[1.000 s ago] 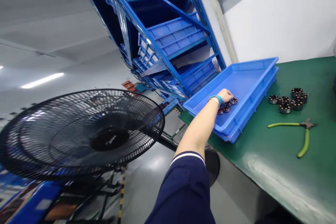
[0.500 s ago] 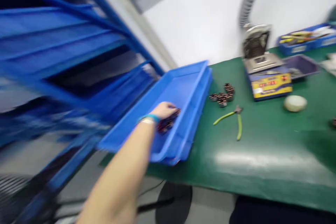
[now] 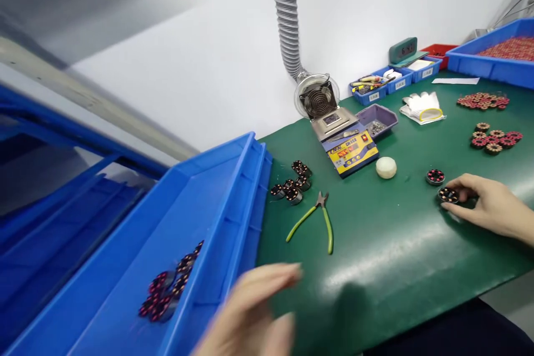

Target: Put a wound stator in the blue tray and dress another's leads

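My left hand (image 3: pixel 258 311), slightly blurred, hangs in front of the blue tray's right wall with thumb and fingers apart and nothing between them. On the right of the table, my right hand (image 3: pixel 486 206) has its thumb and fingers around a round black part with copper-coloured spots (image 3: pixel 448 195). A similar ring-shaped part with pink spots (image 3: pixel 435 177) lies just beyond it. Inside the blue tray (image 3: pixel 221 178) rests a cluster of such round parts (image 3: pixel 167 289). Several more dark round parts (image 3: pixel 293 183) sit on the table beside the tray.
Green-handled cutters (image 3: pixel 319 211) lie spread on the table. Behind them stand a soldering hot plate (image 3: pixel 350 153) and a fume hose (image 3: pixel 286 16). A pale round block (image 3: pixel 386 167), purple bin (image 3: pixel 381 117), white gloves (image 3: pixel 421 107) and pink ring parts (image 3: pixel 494 140) are farther right.
My left hand has let go of the parts in the tray and come out over its right wall. The view has swung right, bringing my right hand and its round part into sight.
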Available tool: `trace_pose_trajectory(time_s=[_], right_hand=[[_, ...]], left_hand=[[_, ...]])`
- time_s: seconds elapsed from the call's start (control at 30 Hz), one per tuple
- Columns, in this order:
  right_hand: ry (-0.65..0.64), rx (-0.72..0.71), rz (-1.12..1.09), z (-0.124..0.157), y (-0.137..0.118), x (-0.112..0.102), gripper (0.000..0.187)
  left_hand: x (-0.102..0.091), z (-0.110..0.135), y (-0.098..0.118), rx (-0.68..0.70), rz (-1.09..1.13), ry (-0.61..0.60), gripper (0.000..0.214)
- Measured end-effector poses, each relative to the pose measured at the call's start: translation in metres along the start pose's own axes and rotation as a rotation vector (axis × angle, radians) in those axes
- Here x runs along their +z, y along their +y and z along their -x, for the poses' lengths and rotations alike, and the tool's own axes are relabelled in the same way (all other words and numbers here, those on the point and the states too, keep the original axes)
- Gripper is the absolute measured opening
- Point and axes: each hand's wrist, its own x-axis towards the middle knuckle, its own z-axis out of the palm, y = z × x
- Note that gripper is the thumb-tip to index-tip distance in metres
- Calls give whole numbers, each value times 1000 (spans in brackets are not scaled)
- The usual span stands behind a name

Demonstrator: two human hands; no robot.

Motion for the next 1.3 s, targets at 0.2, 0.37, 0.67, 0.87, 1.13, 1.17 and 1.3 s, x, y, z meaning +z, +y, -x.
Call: trace_pose_trajectory(time_s=[0.2, 0.37, 0.67, 0.87, 1.13, 1.17, 1.3], right_hand=[[-390, -222, -488, -12, -82, 29, 39], [-318, -472, -419, -30, -105, 70, 22], [-536, -265, -589, -32, -72, 85, 26], [-516, -368, -536, -28, -78, 86, 24], [-418, -631, -334, -24, -90, 72, 22], [-429, -652, -322, -24, -91, 72, 22], [-434, -710, -340, -21, -93, 75, 22]], left_hand=[[137, -8, -8, -607, 729, -572, 90], [150, -29, -24, -590, 886, -554, 73], [146, -22, -38, -607, 657, -438, 72], [145, -21, -35, -633, 681, -483, 58], [143, -21, -31, -680, 723, -687, 68], [143, -21, -31, -684, 711, -703, 67], [145, -22, -32, -690, 655, -715, 68]])
